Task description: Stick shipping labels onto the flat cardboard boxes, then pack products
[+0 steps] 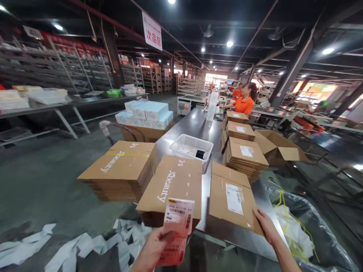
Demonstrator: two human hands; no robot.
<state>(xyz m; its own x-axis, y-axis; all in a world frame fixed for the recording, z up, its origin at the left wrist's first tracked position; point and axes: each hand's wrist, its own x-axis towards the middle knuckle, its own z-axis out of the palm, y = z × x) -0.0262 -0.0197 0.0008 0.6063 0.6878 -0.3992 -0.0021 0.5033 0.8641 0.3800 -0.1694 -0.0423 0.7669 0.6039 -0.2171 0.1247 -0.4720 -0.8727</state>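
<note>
My left hand (155, 245) pinches a strip of printed shipping labels (179, 215), its lower part hanging below my fingers. Directly behind the strip is a stack of flattened cardboard boxes (172, 181) printed "sbeauty". On the steel table, my right hand (267, 226) grips the near right corner of a flat cardboard box (224, 204). That box has a white shipping label (234, 198) stuck on its upper face. Part of my right thumb is hidden.
A white plastic basket (191, 140) holds a small black item. Labelled flat boxes (244, 156) are stacked along the table's right side. Another carton stack (119, 170) stands left. Discarded white backing paper (85, 245) litters the floor. A person in orange (244, 105) stands farther back.
</note>
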